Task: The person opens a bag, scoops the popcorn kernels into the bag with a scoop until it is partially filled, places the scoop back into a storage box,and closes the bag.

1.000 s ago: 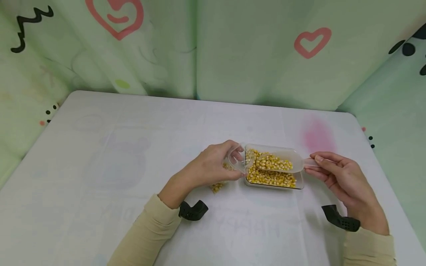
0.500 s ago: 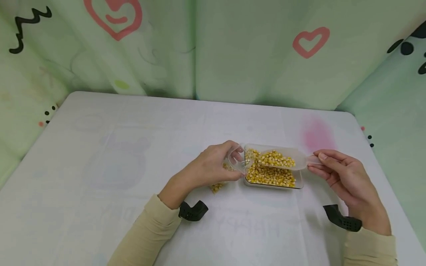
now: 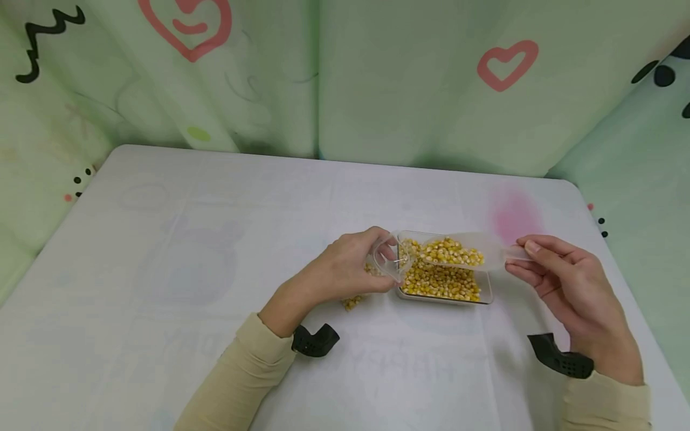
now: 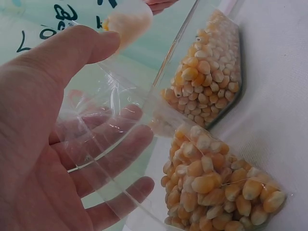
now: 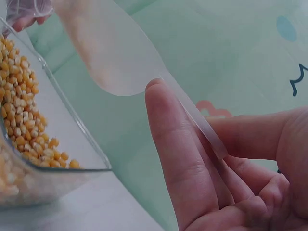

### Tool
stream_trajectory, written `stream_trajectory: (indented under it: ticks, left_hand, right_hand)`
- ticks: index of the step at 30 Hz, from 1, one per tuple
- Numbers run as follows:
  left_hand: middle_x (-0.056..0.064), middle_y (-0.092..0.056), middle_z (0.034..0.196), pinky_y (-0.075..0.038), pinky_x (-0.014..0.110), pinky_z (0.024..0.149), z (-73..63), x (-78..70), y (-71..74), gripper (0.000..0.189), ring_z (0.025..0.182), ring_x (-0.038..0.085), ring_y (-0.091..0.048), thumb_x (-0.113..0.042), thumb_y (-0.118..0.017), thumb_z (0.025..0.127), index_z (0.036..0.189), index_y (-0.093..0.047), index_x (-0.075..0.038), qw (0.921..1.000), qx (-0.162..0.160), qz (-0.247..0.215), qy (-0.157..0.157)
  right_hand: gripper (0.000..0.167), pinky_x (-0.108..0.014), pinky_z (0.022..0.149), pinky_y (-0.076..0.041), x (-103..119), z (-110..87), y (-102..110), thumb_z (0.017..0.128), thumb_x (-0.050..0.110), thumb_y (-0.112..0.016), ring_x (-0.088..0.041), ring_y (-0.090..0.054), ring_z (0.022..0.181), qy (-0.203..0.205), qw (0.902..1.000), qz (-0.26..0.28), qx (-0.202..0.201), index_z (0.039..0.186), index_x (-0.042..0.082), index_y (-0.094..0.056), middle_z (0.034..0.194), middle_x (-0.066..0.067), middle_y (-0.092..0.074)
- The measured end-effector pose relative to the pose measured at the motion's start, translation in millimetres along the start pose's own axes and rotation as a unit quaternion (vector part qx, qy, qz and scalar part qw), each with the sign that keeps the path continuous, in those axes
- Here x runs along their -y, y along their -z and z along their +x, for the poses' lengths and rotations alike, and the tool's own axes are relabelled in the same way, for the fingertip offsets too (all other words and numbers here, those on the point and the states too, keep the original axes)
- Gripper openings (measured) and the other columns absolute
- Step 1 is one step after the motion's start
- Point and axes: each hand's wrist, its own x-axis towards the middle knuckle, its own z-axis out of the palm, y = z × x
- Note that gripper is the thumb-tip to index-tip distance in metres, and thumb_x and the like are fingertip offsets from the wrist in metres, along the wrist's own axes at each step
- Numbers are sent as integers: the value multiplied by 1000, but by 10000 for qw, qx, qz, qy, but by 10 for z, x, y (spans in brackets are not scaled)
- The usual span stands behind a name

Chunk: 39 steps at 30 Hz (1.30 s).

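Observation:
In the head view my left hand (image 3: 347, 266) holds a clear plastic bag (image 3: 353, 302) by its spread mouth, thumb on one side and fingers on the other. Corn kernels fill the bag's lower part, seen closely in the left wrist view below the fingers (image 4: 120, 159). My right hand (image 3: 579, 293) pinches the handle of a translucent scoop (image 3: 493, 248) between thumb and fingers. A heap of kernels (image 3: 453, 251) lies in the scoop, its front end pointing toward the bag mouth. Beneath it stands a clear rectangular container (image 3: 485, 288) with many more kernels inside.
The container stands right beside the bag on a white-covered table (image 3: 242, 239). Green curtains (image 3: 399, 78) with heart prints rise behind the table and at both sides. A black wrist mount (image 3: 315, 341) sits on the left arm, another mount (image 3: 560, 357) on the right.
The right hand and the loaded scoop have shifted up and to the right, with the handle end raised. The left hand and the bag stay nearly where they were.

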Motion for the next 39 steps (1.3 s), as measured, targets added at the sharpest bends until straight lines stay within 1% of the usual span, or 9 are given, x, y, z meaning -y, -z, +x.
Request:
stream_trajectory:
  ticks: [6, 10, 19, 28, 33, 37, 39]
  left_hand:
    - [-6, -68, 111, -49, 28, 86, -5, -9, 0, 51, 103, 11, -62, -27, -74, 83, 128, -55, -13, 10000, 40, 57, 21]
    - [-6, -67, 112, -49, 28, 86, -18, -18, -3, 50, 103, 10, -61, -26, -73, 83, 127, -55, -13, 9999, 58, 122, 64]
    - [-5, -67, 112, -49, 26, 85, -12, -55, -11, 47, 99, 8, -61, -27, -73, 82, 124, -55, -14, 9996, 14, 267, 11]
    - [-4, -65, 115, -49, 26, 86, -10, -54, -16, 52, 101, 10, -60, -29, -74, 82, 128, -55, -13, 9989, -4, 455, 61]
    - [-3, -64, 117, -50, 26, 81, -9, -46, -18, 55, 95, 11, -59, -30, -75, 82, 130, -54, -12, 9985, 22, 551, 3]
    - [-3, -65, 115, -50, 24, 78, -6, -36, -24, 54, 94, 11, -59, -29, -75, 82, 129, -54, -12, 9983, 13, 575, -4]
    - [-4, -65, 115, -49, 24, 79, -6, -34, -25, 54, 95, 10, -59, -30, -75, 82, 129, -54, -12, 9983, 6, 581, 6]
  right_hand:
    - [33, -39, 82, -57, 11, -17, -93, 101, -11, -36, -28, -75, 94, 233, 9997, -88, 74, 114, -10, -66, 106, -16, -71]
    - [33, -40, 82, -57, 12, -18, -160, 101, -13, -35, -30, -74, 94, 282, 9994, -77, 196, 115, -12, -64, 106, -18, -71]
    - [31, -41, 82, -56, 13, -35, -345, 100, -14, -36, -32, -74, 93, 481, 9980, -304, 267, 114, -14, -63, 104, -20, -71]
    - [25, -42, 79, -54, -6, -63, -563, 97, -16, -41, -32, -75, 89, 893, 9914, -895, 332, 110, -16, -63, 99, -22, -73]
    - [22, -41, 78, -54, -6, -84, -628, 96, -16, -45, -31, -75, 87, 975, 9883, -1150, 232, 108, -16, -62, 98, -21, -74]
    - [19, -41, 76, -55, -3, -99, -653, 96, -14, -48, -31, -75, 86, 1000, 9855, -1370, 95, 107, -15, -62, 96, -20, -74]
    - [17, -41, 76, -55, -1, -106, -664, 96, -13, -49, -31, -75, 85, 1023, 9837, -1480, 22, 107, -15, -62, 96, -20, -74]
